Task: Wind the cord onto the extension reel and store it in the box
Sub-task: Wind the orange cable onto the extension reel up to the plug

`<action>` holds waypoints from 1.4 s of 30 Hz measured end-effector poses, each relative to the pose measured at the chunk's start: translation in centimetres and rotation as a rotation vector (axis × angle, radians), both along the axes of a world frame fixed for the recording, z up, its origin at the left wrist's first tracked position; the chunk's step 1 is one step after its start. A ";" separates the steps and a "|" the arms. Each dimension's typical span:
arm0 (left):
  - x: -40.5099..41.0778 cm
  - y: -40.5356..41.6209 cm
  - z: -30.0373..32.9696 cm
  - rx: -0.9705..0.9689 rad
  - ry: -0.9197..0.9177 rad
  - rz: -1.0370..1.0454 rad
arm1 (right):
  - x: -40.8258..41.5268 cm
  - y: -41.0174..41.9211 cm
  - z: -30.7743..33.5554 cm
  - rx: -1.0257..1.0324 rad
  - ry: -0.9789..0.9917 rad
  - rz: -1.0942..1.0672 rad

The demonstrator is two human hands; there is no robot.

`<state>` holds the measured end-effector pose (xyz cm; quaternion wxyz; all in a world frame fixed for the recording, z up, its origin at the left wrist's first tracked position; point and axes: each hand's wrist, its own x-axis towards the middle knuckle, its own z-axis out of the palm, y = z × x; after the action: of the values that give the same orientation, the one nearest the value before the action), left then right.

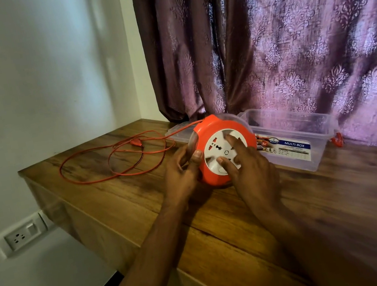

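An orange extension reel (pixel 207 129) with a white socket face stands tilted on the wooden counter (pixel 319 208). My left hand (pixel 182 171) grips its left rim, thumb on the orange edge. My right hand (pixel 246 163) rests on the white face with fingers spread over the sockets. The orange cord (pixel 110 161) lies in loose loops on the counter to the left, its plug (pixel 136 143) among them, and runs to the top of the reel. A clear plastic box (pixel 306 132) labelled MULTI-BOX stands open just right of the reel.
A clear lid (pixel 177 130) lies behind the reel by the purple curtain (pixel 289 36). The counter's left edge drops off beside the white wall, where a wall socket (pixel 23 235) sits below counter level.
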<state>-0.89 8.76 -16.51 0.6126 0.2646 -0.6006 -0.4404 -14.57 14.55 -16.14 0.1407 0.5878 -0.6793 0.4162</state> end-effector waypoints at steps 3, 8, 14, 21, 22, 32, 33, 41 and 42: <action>0.0 0.0 0.1 -0.014 -0.006 -0.001 | 0.3 -0.4 -0.3 -0.005 -0.140 0.012; 0.0 -0.1 0.0 -0.006 -0.003 0.017 | 0.6 -0.4 -0.6 -0.008 -0.199 0.057; 0.2 -0.2 0.1 0.018 0.020 0.032 | 0.5 -0.1 -0.2 -0.047 0.225 0.053; 0.3 0.0 0.2 -0.010 0.013 0.041 | 0.7 0.1 -0.1 0.091 0.284 0.078; 0.3 -0.1 0.2 -0.019 0.008 0.041 | 0.6 0.2 -0.1 0.095 0.287 0.069; 0.1 0.2 0.2 -0.025 -0.001 0.044 | 0.1 -0.1 -0.2 0.064 0.220 0.007; 0.1 0.1 0.3 -0.029 -0.015 0.043 | 0.1 0.0 -0.2 0.062 0.210 0.001; -0.1 0.1 0.2 -0.048 -0.021 0.044 | 0.3 0.0 0.0 0.040 -0.010 -0.018; -0.1 0.0 0.1 -0.046 -0.018 0.041 | 0.3 -0.1 0.0 0.030 -0.055 -0.012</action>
<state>-0.98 8.78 -16.40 0.6219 0.2667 -0.6105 -0.4116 -14.26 14.47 -16.17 0.1159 0.5740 -0.6926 0.4212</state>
